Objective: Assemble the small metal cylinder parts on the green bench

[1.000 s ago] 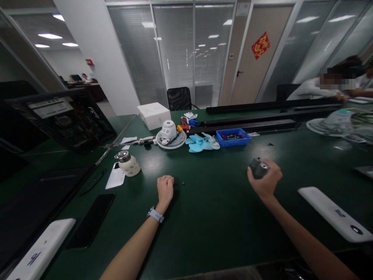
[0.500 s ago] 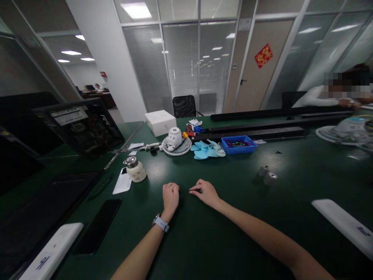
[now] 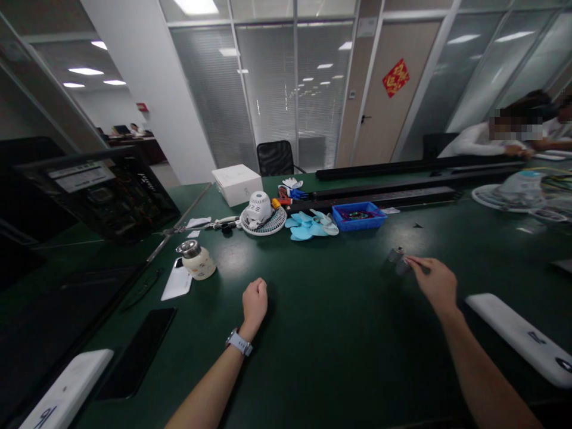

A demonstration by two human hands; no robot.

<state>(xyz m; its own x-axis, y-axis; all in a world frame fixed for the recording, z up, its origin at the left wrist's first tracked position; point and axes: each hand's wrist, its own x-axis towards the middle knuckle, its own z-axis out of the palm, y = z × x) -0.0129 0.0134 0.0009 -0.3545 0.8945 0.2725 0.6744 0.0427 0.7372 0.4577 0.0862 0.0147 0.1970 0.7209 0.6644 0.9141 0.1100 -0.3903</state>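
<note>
My left hand [image 3: 255,307] rests on the green table, its fingers curled into a fist. Whatever may lie inside it is hidden. My right hand [image 3: 434,285] is closed in a pinch, thumb and fingertips at the top of a small grey metal cylinder [image 3: 403,269]. Anything between those fingertips is too small to make out. Just behind stands a second metal cylinder [image 3: 395,255] with a short stub on top. Both cylinders are upright and close together.
A blue tray [image 3: 358,224] of small parts, light-blue fan blades [image 3: 308,225] and a white fan [image 3: 263,215] stand farther back. At left are a cream jar [image 3: 201,266] and a black phone [image 3: 138,354]. A white bar [image 3: 521,336] lies right of my right forearm.
My right hand has moved from beside my left hand to the metal cylinders on the right, still pinched. My left hand remains curled on the table. The view has shifted slightly.
</note>
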